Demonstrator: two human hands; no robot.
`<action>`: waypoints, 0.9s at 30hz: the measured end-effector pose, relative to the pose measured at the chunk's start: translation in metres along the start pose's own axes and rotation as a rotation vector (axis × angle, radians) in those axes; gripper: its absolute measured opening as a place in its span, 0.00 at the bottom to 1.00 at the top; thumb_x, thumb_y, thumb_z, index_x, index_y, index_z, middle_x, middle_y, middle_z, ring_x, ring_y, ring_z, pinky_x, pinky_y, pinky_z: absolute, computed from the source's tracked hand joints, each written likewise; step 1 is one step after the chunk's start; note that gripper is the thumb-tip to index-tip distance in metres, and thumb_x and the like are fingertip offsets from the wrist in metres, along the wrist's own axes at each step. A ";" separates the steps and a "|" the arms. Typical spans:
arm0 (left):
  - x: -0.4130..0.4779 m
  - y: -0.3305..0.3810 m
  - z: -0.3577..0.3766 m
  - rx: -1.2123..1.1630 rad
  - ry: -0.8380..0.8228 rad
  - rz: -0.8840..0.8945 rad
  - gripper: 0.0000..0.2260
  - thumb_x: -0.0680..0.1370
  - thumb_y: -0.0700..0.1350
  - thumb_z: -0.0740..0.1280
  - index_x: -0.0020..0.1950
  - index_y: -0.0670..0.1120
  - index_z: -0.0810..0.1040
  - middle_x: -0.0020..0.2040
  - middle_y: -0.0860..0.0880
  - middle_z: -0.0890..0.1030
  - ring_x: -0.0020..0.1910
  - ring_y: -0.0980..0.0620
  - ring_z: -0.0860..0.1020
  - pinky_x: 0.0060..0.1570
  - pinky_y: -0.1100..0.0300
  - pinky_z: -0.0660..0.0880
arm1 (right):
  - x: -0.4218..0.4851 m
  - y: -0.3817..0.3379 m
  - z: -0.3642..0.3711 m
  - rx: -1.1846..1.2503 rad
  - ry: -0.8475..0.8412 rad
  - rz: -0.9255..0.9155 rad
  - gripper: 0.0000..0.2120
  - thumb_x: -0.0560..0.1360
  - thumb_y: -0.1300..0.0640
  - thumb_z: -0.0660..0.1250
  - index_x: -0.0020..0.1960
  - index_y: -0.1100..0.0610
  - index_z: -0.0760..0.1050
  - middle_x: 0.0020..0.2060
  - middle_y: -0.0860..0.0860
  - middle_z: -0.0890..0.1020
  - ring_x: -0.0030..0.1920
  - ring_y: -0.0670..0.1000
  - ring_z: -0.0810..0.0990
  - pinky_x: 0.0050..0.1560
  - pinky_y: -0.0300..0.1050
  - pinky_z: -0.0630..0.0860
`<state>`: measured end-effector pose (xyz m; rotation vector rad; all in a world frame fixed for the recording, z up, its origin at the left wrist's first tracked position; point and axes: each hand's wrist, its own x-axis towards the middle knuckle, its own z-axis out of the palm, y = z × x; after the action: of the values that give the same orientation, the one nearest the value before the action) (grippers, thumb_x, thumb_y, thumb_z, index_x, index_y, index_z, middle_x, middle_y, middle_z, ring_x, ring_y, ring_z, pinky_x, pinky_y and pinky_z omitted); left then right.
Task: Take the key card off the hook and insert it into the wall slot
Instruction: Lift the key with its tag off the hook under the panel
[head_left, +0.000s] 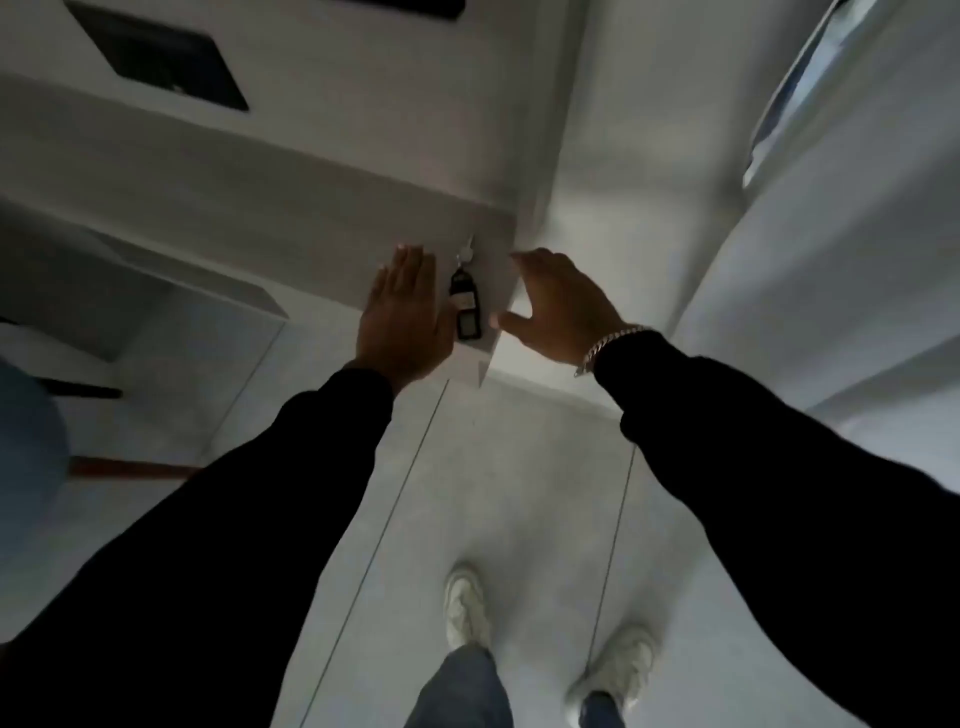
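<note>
A dark key card tag (465, 306) hangs from a small hook (469, 248) on the white wall near its outer corner. My left hand (405, 312) lies flat and open against the wall just left of the tag, fingers together and pointing up. My right hand (558, 306) hovers at the wall corner to the right of the tag, fingers spread and empty, thumb pointing towards the tag. Neither hand touches the tag. A wall slot cannot be made out.
A dark rectangular panel (161, 62) sits on the wall at upper left. A white door or cabinet with a long handle (795, 88) stands at the right. Below are the pale tiled floor (519, 493) and my white shoes (467, 608).
</note>
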<state>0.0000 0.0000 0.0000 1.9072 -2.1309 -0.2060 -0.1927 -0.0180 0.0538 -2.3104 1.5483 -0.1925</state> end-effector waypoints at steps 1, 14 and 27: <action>0.010 -0.006 0.008 0.002 -0.026 -0.015 0.27 0.82 0.51 0.56 0.77 0.36 0.60 0.79 0.35 0.61 0.80 0.38 0.57 0.80 0.41 0.56 | 0.011 -0.001 0.008 0.036 -0.002 0.015 0.31 0.73 0.46 0.67 0.70 0.60 0.63 0.66 0.60 0.72 0.66 0.61 0.70 0.65 0.57 0.71; 0.061 -0.065 0.043 0.108 -0.110 -0.100 0.33 0.82 0.57 0.51 0.80 0.37 0.49 0.82 0.36 0.51 0.81 0.37 0.50 0.81 0.42 0.49 | 0.078 -0.014 0.065 0.261 0.086 0.301 0.24 0.64 0.43 0.72 0.55 0.56 0.78 0.49 0.58 0.83 0.53 0.59 0.80 0.56 0.51 0.77; 0.067 -0.066 0.043 0.104 -0.166 -0.056 0.36 0.81 0.60 0.51 0.80 0.38 0.49 0.82 0.37 0.50 0.81 0.38 0.48 0.80 0.38 0.47 | 0.066 -0.008 0.056 0.367 0.155 0.580 0.25 0.63 0.45 0.76 0.51 0.60 0.76 0.51 0.54 0.81 0.56 0.55 0.77 0.50 0.39 0.68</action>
<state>0.0443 -0.0777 -0.0524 2.0769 -2.2352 -0.2787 -0.1430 -0.0634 -0.0005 -1.5308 1.9909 -0.4637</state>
